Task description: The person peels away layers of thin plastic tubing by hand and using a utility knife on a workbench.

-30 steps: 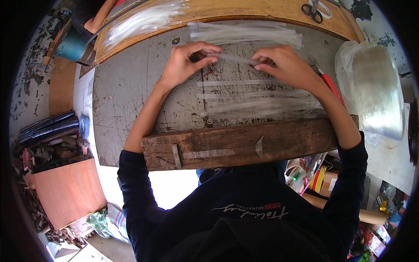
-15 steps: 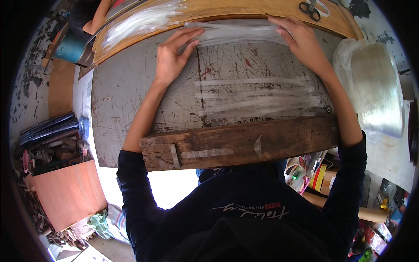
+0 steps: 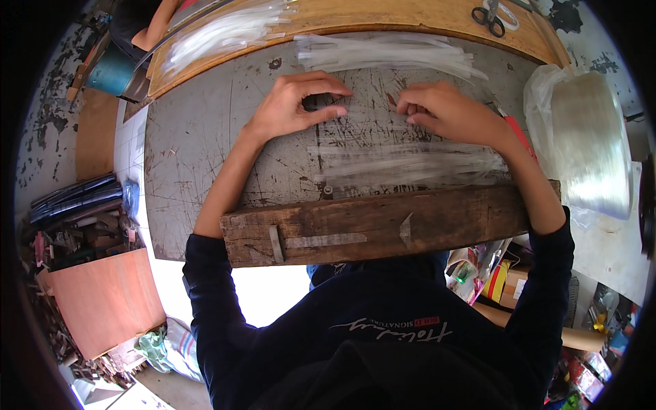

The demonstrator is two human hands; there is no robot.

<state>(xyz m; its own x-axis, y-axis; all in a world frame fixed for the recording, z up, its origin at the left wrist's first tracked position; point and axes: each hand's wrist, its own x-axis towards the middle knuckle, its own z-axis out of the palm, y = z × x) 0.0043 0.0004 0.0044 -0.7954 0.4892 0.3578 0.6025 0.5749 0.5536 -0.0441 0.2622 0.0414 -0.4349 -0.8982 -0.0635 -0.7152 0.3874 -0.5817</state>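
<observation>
Over the middle of the scratched grey work surface (image 3: 198,150), my left hand (image 3: 290,106) is open, thumb and fingers parted in a C with nothing visible between them. My right hand (image 3: 451,116) faces it, fingers curled in and thumb close beneath; whatever it may hold is hidden. Beyond both hands lies a bundle of clear plastic strips (image 3: 389,53). Nearer to me, between my forearms, more clear strips (image 3: 410,164) lie roughly side by side, faint against the grey. Along the near edge runs a worn wooden beam (image 3: 376,222), under my forearms.
Another strip pile (image 3: 219,34) rests on the wooden board (image 3: 328,15) at the back, with black scissors (image 3: 488,20) and a white tape roll (image 3: 507,12). A large clear plastic roll (image 3: 591,143) stands right. A red item (image 3: 521,140) is by my right wrist. Another person's arm (image 3: 158,27) shows far left.
Both hands have come back from the far bundle toward me and closer together. The far bundle now lies untouched. The topmost strip of the near group no longer shows in its former place.
</observation>
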